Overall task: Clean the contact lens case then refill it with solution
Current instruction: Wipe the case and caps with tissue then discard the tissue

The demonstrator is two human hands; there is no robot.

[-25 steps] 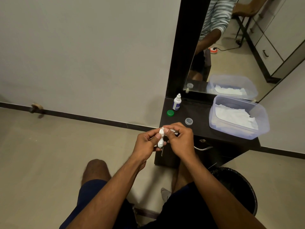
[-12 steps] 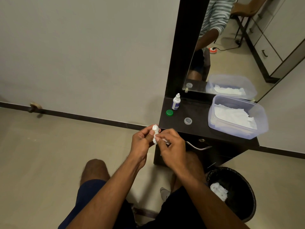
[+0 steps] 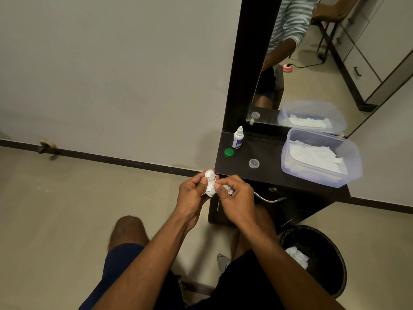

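Head view: we see the contact lens case [image 3: 210,183] upright between both hands, out past the front-left corner of the dark surface [image 3: 266,157].
Left hand [image 3: 192,196]: its grip pinches the case.
Right hand [image 3: 237,198]: its grip curls on a tissue [image 3: 228,188], thumb against the case.
Slip risk: we judge a hard wipe could drop the case to the floor, since nothing lies beneath it.
Caps: green cap [image 3: 228,152] and clear cap [image 3: 253,163] lie loose; a careless reach for the solution bottle [image 3: 238,138] could knock them off.
Hidden: we cannot see the wells, so cleanliness is unknown; most of the tissue is covered.
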